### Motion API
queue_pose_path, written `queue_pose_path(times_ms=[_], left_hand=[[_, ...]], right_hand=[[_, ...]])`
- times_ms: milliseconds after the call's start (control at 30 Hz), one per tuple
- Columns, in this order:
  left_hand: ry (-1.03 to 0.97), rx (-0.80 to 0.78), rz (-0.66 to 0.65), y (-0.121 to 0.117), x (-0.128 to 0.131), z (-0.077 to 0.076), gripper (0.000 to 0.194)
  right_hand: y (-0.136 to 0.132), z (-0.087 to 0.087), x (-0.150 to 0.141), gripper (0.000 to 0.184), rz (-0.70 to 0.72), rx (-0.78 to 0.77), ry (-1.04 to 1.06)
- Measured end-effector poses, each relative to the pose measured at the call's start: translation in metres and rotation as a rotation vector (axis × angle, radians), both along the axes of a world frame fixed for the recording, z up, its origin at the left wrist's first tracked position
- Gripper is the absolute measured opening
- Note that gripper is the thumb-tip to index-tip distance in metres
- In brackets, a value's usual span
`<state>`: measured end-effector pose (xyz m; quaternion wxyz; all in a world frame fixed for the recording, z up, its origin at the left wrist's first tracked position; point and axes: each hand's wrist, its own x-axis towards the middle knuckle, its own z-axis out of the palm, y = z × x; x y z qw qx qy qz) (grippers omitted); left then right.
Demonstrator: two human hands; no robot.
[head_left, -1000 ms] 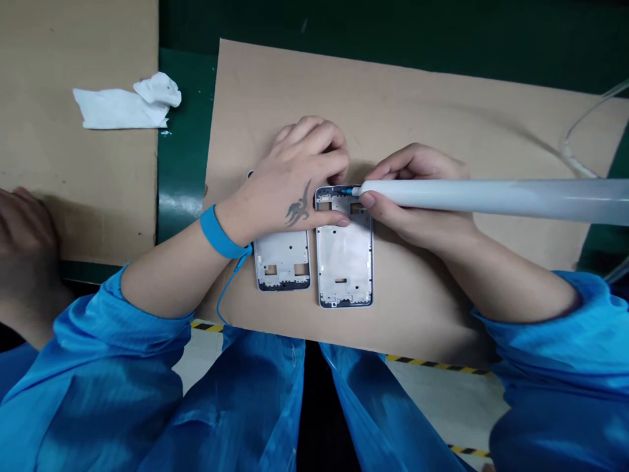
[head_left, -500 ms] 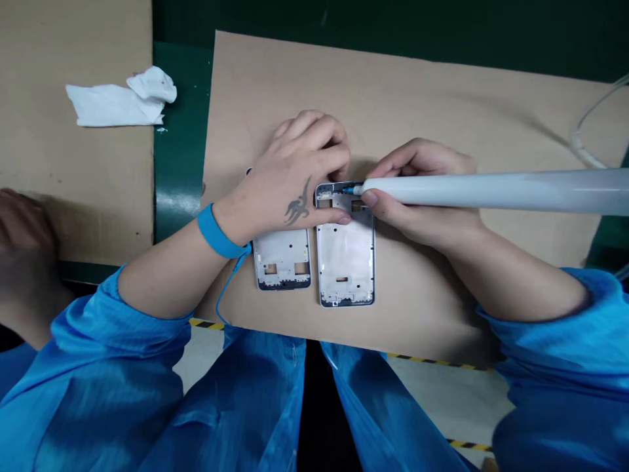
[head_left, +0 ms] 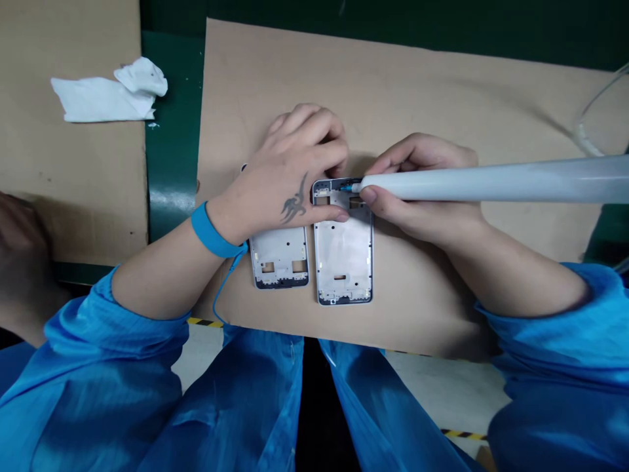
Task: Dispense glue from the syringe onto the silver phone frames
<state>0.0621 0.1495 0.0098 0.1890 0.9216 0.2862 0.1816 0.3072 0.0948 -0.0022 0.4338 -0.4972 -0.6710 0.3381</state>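
My left hand [head_left: 299, 177] grips the top end of a silver phone frame [head_left: 344, 246]. Its thumb lies flat on the frame's inner face, and the fingers curl at the upper edge. In my right hand [head_left: 427, 219] is a long white dispensing syringe [head_left: 501, 180], held like a pen and almost level. Its blue tip meets or hovers just over the dark strip at the frame's top; actual contact I cannot tell. A second phone frame [head_left: 279, 252] lies to the left, its upper part covered by my left hand and wrist.
Both frames lie on a cardboard sheet [head_left: 393, 85] over a green table [head_left: 171, 144]. Crumpled white tissue [head_left: 103, 98] lies at the upper left, partly on another cardboard piece [head_left: 78, 33]. Another person's hand [head_left: 24, 242] is at the left edge. A clear tube [head_left: 584, 124] curves at the right.
The whole view has shifted slightly. Both hands keep their grips, and the syringe tip stays at the top strip of the frame, with hardly any movement along it.
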Motion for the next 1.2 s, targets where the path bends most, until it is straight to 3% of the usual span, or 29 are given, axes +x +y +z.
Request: queue_pose_path(times_ms=[733,900,1067,1200], left_hand=[[0.031,-0.017,-0.008,0.002,-0.001,-0.002,0.049],[0.019,-0.013,-0.020,0.002,-0.002,-0.002,0.058],[0.021,-0.034,-0.014,0.002,-0.003,-0.001,0.045],[0.020,-0.047,-0.017,0.003,-0.002,-0.001,0.059]], right_hand=[[0.001,-0.002,0.004,0.047,-0.064,0.012,0.002],[-0.001,-0.004,0.010,0.043,-0.040,-0.063,-0.076],[-0.001,-0.008,0.014,0.045,-0.019,-0.083,-0.071],[0.000,-0.009,0.014,0.043,-0.016,-0.056,-0.067]])
